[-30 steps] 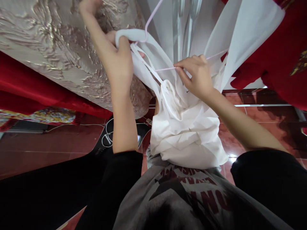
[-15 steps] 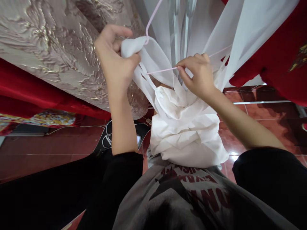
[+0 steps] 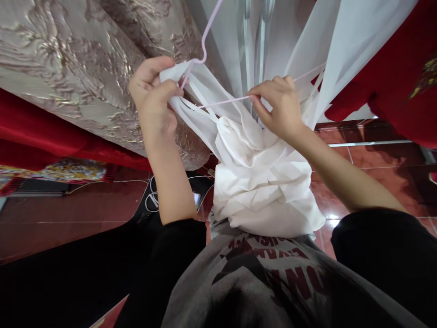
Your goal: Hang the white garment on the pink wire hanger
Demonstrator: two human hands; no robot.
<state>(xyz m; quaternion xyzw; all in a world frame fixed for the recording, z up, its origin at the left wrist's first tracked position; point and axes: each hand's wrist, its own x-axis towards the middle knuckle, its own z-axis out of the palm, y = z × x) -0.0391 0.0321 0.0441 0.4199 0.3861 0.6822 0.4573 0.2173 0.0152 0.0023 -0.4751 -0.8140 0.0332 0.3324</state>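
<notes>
A white garment with thin straps hangs bunched in front of my chest from a pale pink hanger. My left hand is closed on a fold of the white cloth at the hanger's neck, just below its hook. My right hand pinches the hanger's thin bar together with the cloth at centre right. The garment's straps run between my two hands.
A silvery embossed fabric hangs at the upper left. Red cloth hangs at the upper right and sheer white cloth beside it. Below lies a red tiled floor with a dark object and white cables.
My left hand has come down and to the left, pulling the cloth along the hanger's neck. My right hand has stayed almost in place on the bar.
</notes>
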